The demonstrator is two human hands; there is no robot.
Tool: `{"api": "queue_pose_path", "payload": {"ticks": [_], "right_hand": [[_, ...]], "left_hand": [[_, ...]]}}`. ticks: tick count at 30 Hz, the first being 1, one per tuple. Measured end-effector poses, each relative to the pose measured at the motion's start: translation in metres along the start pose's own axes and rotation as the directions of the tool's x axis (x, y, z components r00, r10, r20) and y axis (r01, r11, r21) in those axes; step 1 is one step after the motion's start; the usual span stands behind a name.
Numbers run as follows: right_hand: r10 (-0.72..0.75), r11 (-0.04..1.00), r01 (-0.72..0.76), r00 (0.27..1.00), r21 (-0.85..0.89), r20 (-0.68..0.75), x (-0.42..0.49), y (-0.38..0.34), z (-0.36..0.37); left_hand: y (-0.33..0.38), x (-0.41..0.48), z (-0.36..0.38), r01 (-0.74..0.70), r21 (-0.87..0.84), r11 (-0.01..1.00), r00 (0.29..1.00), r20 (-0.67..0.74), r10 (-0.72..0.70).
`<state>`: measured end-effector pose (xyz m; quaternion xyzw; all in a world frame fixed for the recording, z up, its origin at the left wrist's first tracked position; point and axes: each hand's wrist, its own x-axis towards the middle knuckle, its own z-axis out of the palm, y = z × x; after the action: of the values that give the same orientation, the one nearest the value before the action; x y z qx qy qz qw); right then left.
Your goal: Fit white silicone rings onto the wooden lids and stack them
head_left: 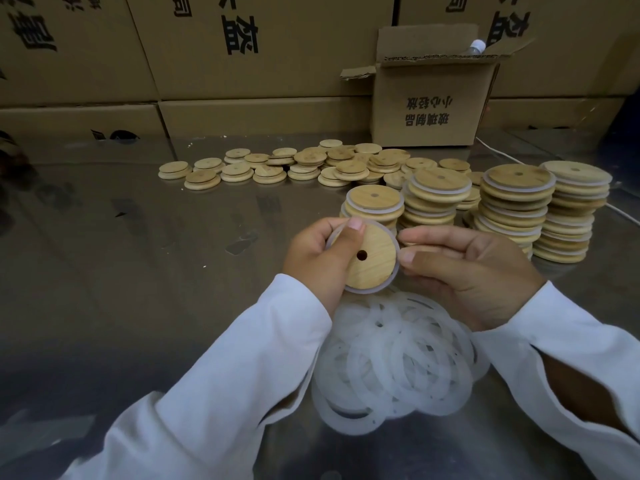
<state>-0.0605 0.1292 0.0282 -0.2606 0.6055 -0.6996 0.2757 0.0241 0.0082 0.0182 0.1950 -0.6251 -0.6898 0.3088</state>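
Step in hand: seating a white silicone ring (390,284) around a wooden lid (372,259) held in mid-air between both hands; by my reading the ring is mostly on and needs its last stretch of rim pressed home.
How to do it well: turn the lid a little at a time, run a thumb along the edge so the ring beds evenly all round, and check that no section is twisted or riding up on the face before letting go.
Left hand (317,256): curled around the lid's left edge, thumb lying across the wooden face near the centre hole, fingers wrapped behind; it grasps lid and ring together.
Right hand (460,271): half curled, its fingertips (408,256) touching the ring at the lid's right edge; it steadies and nudges rather than clamps.
Loose rings (398,362): a heap of white rings on the metal table (138,271), just below the two hands and between the white sleeves (242,375).
Finished stacks (516,202): four piles of ringed lids beyond the fingers, to the right; the nearest, shortest pile (375,204) stands just behind the held lid.
Bare lids (304,166): scattered farther out than the stacks, well apart from the hands.
Next call: likely set this lid on the nearest pile, centred so it stays level.
Risk: a ring pinched under a thumb could spring off when released.
Cardboard box (433,95): open, far beyond the fingers.
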Motion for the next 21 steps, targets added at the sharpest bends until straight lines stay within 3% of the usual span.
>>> {"api": "queue_pose_path", "payload": {"ticks": [10,16,21], "right_hand": [[-0.3,0.921,0.249,0.944,-0.3,-0.139,-0.002,-0.001,0.004],[-0.411,0.812,0.288,0.9,-0.508,-0.148,0.003,0.01,0.001],[-0.352,0.844,0.246,0.924,-0.476,-0.147,0.007,0.014,0.0]], "left_hand": [[0.0,0.001,-0.003,0.011,-0.06,0.998,0.998,-0.058,-0.015],[0.026,0.02,0.002,-0.115,-0.118,0.986,0.981,-0.169,0.094],[0.057,0.053,0.021,-0.164,0.206,0.965,0.972,-0.135,0.194]]}}
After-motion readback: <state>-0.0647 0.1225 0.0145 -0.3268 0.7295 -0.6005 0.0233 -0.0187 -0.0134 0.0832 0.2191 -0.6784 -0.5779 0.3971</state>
